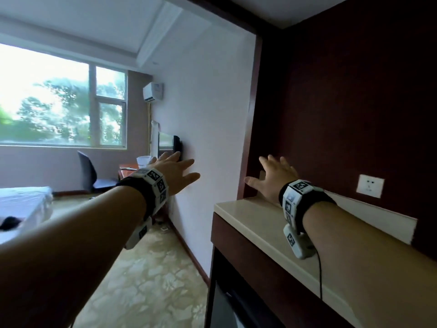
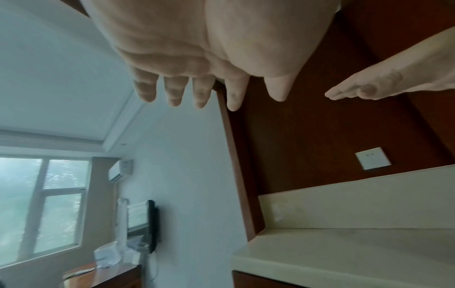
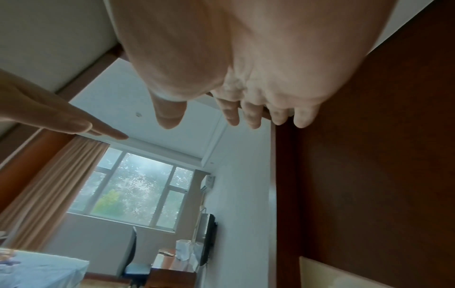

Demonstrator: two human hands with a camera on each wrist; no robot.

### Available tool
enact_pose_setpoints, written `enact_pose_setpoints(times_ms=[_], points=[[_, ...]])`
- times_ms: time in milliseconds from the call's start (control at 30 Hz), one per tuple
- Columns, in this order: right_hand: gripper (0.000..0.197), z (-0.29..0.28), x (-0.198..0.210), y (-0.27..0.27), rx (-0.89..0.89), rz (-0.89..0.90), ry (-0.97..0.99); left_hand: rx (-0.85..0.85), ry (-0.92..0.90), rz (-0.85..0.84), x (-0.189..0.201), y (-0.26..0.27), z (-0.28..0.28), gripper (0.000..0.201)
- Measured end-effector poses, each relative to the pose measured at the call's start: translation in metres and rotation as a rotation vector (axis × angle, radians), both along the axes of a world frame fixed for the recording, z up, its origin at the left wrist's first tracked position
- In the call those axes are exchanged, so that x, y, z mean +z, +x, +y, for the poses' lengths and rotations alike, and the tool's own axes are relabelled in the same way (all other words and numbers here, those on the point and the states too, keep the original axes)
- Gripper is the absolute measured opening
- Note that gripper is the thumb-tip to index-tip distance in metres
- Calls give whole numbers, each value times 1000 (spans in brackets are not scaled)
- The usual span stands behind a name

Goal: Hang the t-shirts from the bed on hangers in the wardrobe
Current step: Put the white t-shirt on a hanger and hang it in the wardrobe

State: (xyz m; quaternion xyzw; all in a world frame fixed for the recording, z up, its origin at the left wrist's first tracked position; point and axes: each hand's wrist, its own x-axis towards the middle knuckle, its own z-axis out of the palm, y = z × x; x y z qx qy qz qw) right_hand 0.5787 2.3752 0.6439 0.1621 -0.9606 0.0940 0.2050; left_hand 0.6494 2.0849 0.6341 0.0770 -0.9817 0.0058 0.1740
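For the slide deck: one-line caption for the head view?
Both hands, left and right, open and empty, held out toward wall and countertop.

The bed (image 1: 23, 204) is cut off by the left edge; a dark thing (image 1: 9, 223) on it is too blurred to identify.

Head and wrist views toward shared window (image 1: 59, 95)

dark red-brown panel (image 1: 343, 91), cream countertop (image 1: 255, 223)
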Motion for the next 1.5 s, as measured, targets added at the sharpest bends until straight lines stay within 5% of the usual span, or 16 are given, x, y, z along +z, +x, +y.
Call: enact_pose_setpoints(times_ms=[467,733,833,1167,1500], points=[[91,-211,-66,-189,284,-136,64,349,54,-56,-61,-99,-195,77],[94,-329,-74,-322,421,-169,51,508,29,-75,-56,-177,-275,85],[95,-379,-94,-339,510,-237,99,578,46,-110,-65,-183,-297,73],[95,-543,-113,-390,668,-262,162,752,82,-146,-75,-203,-425,79],[100,-719,-76,-469,694,-173,168,786,97,-110,-61,-275,-614,83]])
